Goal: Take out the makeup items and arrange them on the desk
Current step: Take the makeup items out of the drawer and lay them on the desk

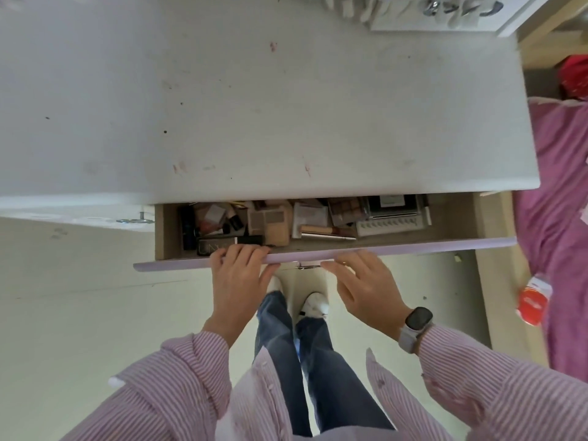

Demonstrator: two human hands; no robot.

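A drawer with a lilac front [429,246] stands partly pulled out under the white desk top [254,106]. Inside lie several makeup items: a black box [222,245], beige compacts [273,224], an eyeshadow palette [346,206], a slim gold tube [324,230] and a white strip of false nails [389,224]. My left hand [237,281] grips the drawer front's top edge, fingers curled over it into the drawer. My right hand [362,284] holds the front edge just right of the metal handle [305,266], fingers hooked under it.
A bed with a purple cover [560,218] stands at the right, with a red-and-white bottle [534,300] on it. A white mirror frame [445,14] sits at the desk's back right. My legs and white shoes [315,305] stand on the pale floor below the drawer.
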